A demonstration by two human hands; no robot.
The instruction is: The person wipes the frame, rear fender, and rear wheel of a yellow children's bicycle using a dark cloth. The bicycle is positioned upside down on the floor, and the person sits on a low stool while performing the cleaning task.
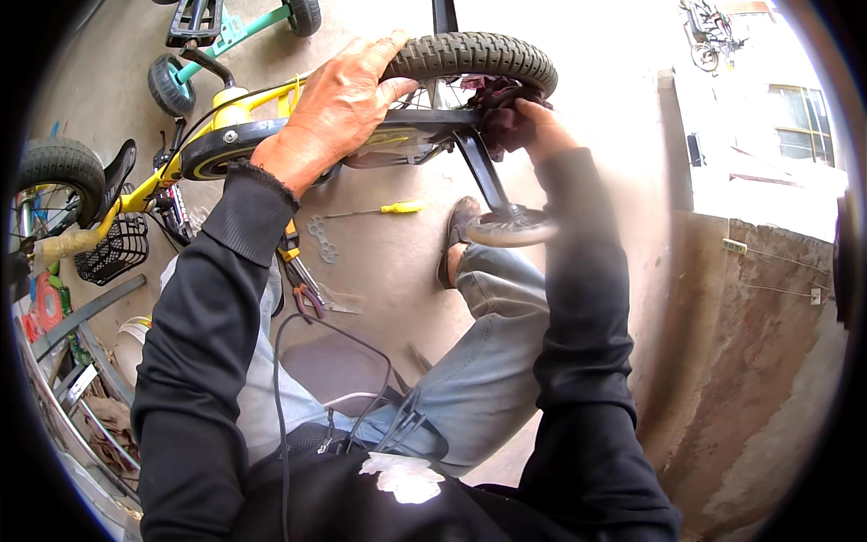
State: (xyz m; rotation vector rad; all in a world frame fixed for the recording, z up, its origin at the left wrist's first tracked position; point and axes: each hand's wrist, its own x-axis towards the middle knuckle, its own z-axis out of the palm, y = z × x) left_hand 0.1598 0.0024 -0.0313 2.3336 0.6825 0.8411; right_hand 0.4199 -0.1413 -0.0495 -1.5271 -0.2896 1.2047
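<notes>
A yellow children's bicycle (135,199) lies across the top of the view. My left hand (343,99) has its fingers wrapped on the rear tyre (474,50), over the black chain guard (212,144). My right hand (542,131) grips a crumpled maroon cloth (497,108) against the wheel's right side. A black crank (479,167) runs down to a pedal (510,230) beside my right wrist. Below the bicycle lie a yellow-handled screwdriver (402,207), a flat metal spanner (321,237) and several other tools (302,285).
Teal training wheels (169,84) lie at the upper left. A black basket (113,257) and metal parts (68,334) crowd the left side. A worn wall (750,334) runs along the right, and my legs and a cable occupy the lower middle.
</notes>
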